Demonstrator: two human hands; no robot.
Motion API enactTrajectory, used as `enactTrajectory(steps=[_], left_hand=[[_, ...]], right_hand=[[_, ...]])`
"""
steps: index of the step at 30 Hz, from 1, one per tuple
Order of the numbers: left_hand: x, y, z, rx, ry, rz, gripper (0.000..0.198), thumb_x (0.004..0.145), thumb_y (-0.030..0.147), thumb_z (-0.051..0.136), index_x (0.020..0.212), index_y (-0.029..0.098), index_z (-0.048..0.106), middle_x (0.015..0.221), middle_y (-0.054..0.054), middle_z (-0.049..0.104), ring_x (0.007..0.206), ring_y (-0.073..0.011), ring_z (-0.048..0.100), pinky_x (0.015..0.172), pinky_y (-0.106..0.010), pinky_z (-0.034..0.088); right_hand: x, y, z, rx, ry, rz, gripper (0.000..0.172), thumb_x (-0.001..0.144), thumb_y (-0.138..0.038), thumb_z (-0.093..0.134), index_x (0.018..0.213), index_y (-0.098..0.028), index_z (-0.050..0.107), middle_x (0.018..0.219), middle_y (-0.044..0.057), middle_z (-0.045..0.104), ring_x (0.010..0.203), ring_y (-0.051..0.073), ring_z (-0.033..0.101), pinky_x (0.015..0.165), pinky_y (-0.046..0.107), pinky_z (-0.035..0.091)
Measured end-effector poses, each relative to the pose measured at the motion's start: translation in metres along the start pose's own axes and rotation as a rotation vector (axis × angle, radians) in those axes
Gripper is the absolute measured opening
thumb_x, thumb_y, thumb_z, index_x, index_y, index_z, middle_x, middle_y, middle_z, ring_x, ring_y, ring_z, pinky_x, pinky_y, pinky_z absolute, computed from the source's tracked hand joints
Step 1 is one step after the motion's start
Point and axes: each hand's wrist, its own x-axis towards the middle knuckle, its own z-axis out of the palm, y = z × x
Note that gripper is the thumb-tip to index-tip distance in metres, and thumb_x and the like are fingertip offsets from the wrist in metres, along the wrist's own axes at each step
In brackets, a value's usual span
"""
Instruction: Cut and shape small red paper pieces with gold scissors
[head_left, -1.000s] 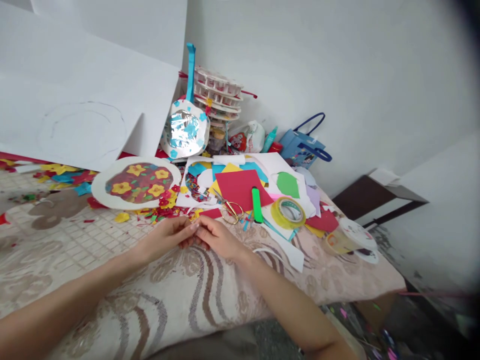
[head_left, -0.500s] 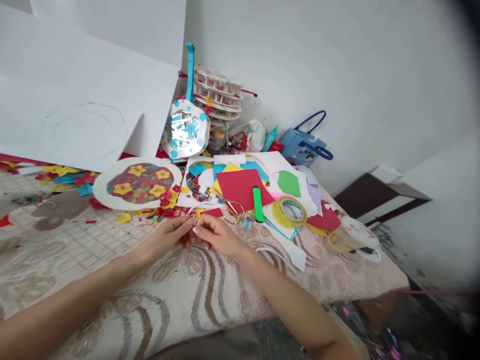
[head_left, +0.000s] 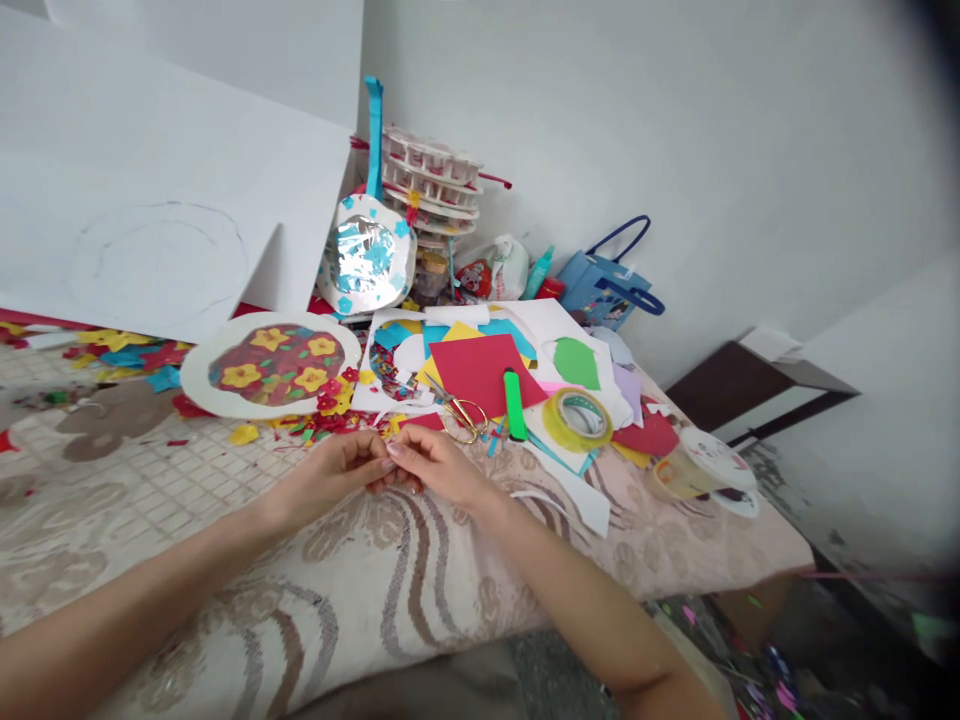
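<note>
My left hand [head_left: 351, 464] and my right hand [head_left: 430, 464] meet over the patterned tablecloth [head_left: 360, 600], fingertips pinched together. Whatever sits between the fingers is hidden or too small to name. Just beyond the hands lie gold-handled scissors [head_left: 466, 420], a green cutter [head_left: 514, 405] and scraps of red, yellow and green paper. To the left rests a white-rimmed oval panel [head_left: 196, 368] decorated with yellow paper flowers [head_left: 241, 376] and green leaves. A sheet of red paper [head_left: 480, 368] tops a pile of coloured paper, with a roll of yellow tape [head_left: 576, 420] at its right.
A large white board [head_left: 150, 180] stands at the left. At the back are a round blue-dotted craft [head_left: 366, 256], a stack of white tiers [head_left: 431, 185] and a blue bag [head_left: 604, 290]. A lidded plastic cup [head_left: 679, 475] lies near the table's right edge.
Both hands stay together, and their fingertips have drawn closer, with the right thumb now against the left fingers. The whole view has shifted slightly.
</note>
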Motion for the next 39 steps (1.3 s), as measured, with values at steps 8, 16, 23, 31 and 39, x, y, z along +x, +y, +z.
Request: enactTrajectory(steps=[8,16,23,31,39], left_hand=[[0.001,-0.009,-0.002,-0.206,-0.026,-0.157,0.021,0.076,0.033,0.062,0.078,0.013,0.06,0.073,-0.002,0.063,0.066,-0.0115,0.054,0.063,-0.023,0.043],[0.002,-0.006,0.0,-0.223,0.002,-0.194,0.023,0.071,0.034,0.068,0.073,0.013,0.059,0.072,-0.002,0.065,0.062,-0.0104,0.055,0.061,-0.022,0.043],[0.001,-0.007,0.002,-0.496,0.022,-0.269,0.021,0.069,0.029,0.071,0.073,0.013,0.059,0.074,-0.001,0.064,0.062,-0.0079,0.055,0.06,-0.019,0.044],[-0.002,-0.004,0.002,-0.612,0.008,-0.283,0.013,0.074,0.023,0.068,0.077,0.013,0.061,0.078,-0.003,0.064,0.065,-0.0078,0.054,0.06,-0.017,0.045],[0.014,0.002,0.007,-0.594,0.028,-0.262,0.013,0.074,0.023,0.068,0.078,0.013,0.061,0.08,-0.003,0.066,0.067,-0.0076,0.057,0.065,-0.018,0.047]], right_hand=[[-0.002,-0.002,-0.001,-0.148,0.082,-0.067,0.023,0.086,-0.04,0.045,0.075,-0.02,0.045,0.061,-0.004,0.047,0.047,0.007,0.041,0.043,0.018,0.034],[-0.005,-0.013,-0.019,-0.484,0.158,-0.071,0.024,0.088,-0.038,0.04,0.075,-0.019,0.046,0.06,-0.004,0.05,0.05,0.009,0.048,0.049,0.02,0.036],[-0.005,-0.001,-0.076,-1.149,0.512,0.005,0.013,0.075,-0.019,0.056,0.085,-0.02,0.046,0.078,0.001,0.056,0.074,0.016,0.053,0.063,0.024,0.037],[-0.003,0.006,-0.078,-1.162,0.454,0.076,0.018,0.077,-0.011,0.05,0.092,-0.019,0.044,0.08,0.003,0.055,0.075,0.017,0.054,0.065,0.027,0.036],[-0.004,-0.005,-0.091,-0.429,0.514,0.026,0.028,0.073,-0.029,0.059,0.096,-0.017,0.047,0.07,-0.002,0.052,0.058,0.011,0.049,0.053,0.023,0.037]])
